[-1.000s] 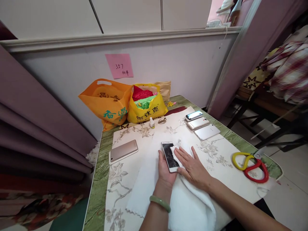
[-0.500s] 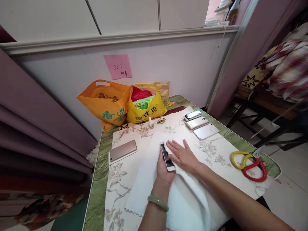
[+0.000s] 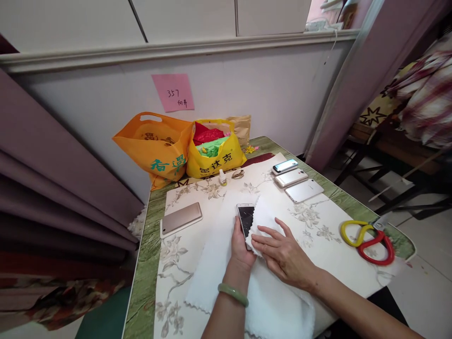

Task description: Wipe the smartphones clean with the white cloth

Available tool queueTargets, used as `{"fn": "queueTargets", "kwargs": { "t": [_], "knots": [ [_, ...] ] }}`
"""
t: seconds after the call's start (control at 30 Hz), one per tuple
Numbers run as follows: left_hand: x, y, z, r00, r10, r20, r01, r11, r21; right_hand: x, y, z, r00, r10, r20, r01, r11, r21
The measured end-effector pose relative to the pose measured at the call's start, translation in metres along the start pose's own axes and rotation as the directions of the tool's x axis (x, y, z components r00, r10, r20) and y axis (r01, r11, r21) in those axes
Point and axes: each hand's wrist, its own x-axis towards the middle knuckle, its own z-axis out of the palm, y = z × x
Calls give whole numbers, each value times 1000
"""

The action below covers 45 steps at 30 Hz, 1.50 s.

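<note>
My left hand holds a smartphone from below, over the middle of the table. The phone has a dark screen facing up and a white frame. A white cloth with a zigzag edge is folded over the phone's right part. My right hand grips this cloth and presses it against the phone with its fingers. The rest of the cloth spreads beneath both hands toward the table's near side. Under the cloth, the phone's lower right part is hidden.
Left of the hands lies a gold phone. Several phones, including a silver one, lie at the right. Scissors rest near the right edge. Behind stand a small bottle, glasses, an orange bag and a yellow bag.
My right hand has moved slightly right and toward me. A zigzag-edged corner of the cloth now covers part of the phone's screen; the left hand still holds the phone.
</note>
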Motion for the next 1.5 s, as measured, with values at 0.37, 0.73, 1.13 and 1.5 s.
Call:
{"fn": "queueTargets", "kwargs": {
  "t": [0.37, 0.73, 1.13, 1.5],
  "knots": [
    [0, -1, 2, 999, 44, -8, -44, 998, -39, 10, 3, 6, 979, 193, 59, -200, 968, 152],
    [1, 0, 0, 996, 70, 47, -66, 995, -74, 38, 17, 10, 964, 259, 60, -263, 892, 368],
    [5, -10, -1, 993, 108, 44, -108, 994, 4, 86, 42, 38, 804, 531, -267, -439, 834, 334],
    [3, -10, -1, 995, 48, 90, -47, 999, -12, 88, 33, 32, 714, 628, -309, -588, 778, 223]
  ]
}}
